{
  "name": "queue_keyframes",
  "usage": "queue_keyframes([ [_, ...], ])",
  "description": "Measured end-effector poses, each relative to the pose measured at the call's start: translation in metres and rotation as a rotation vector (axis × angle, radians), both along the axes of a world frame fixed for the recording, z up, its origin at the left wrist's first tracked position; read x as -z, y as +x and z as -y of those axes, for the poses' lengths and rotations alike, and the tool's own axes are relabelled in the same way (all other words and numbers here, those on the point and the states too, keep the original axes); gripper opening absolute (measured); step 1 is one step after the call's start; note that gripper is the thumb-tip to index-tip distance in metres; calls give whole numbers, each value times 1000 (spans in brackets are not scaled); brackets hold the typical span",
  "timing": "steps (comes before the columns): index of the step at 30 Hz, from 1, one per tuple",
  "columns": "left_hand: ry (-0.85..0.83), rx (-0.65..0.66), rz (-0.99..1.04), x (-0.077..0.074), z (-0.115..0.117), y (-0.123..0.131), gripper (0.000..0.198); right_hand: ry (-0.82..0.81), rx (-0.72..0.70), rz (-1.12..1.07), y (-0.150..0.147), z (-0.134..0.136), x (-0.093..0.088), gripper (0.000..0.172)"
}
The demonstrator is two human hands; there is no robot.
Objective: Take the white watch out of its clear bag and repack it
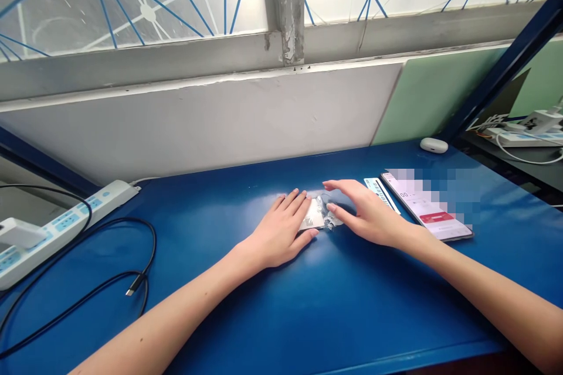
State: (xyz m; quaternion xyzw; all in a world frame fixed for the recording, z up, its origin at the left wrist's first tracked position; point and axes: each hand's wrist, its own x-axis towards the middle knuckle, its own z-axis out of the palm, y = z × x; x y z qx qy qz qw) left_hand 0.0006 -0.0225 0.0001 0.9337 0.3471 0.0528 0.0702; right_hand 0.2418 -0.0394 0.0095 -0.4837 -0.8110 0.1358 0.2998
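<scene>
1. Now, at the far left, the worktop [211, 334] is edged by a white power strip [99, 202], set slantwise, with a white plug [24, 233] seated in it.
2. Just beside it, a black cable [152, 237] is spread in loose loops, and its metal-tipped connector [132, 291] is left lying free on the blue surface.
3. On to the middle, where the left hand [281, 231] is laid flat, palm down, fingers stretched forward and thumb held apart; nothing is seen to be gripped, but the fingers are rested over the near side of a white packet [313, 215].
4. And the packet itself is found flat at mid-worktop, between the two hands, with crinkled clear plastic [331, 220] bunched at its right end.
5. Right there, the right hand [363, 211] is held half open, fingers curved, a clear gap kept between thumb and forefinger; no grip is seen, and whether the plastic is touched by the thumb cannot be told.
6. Behind that wrist, a printed card [382, 194] is placed just beside a phone [411, 202], whose lit screen is partly covered by pixelation.
7. Finally, a rounded white case [434, 145] is set near the back edge, and a second power strip [519, 138] is glimpsed beyond, on a dark surface.
</scene>
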Motion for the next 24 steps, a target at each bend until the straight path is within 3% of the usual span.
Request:
queue_keyframes([
  [4,-10,-3,-10,0,0,0,67,-151,99,22,2,-1,-3,32],
  [7,-9,-8,-11,1,0,0,68,-247,9,-81,-1,1,-4,33],
  [12,-4,-16,6,3,1,0,67,-156,-129,-33,-7,5,0,28],
  [17,3,-17,27,3,1,0,66,-60,-120,91,-7,6,1,29],
  [24,-2,-16,30,3,1,0,64,-158,-182,-24,-7,6,-3,28],
])
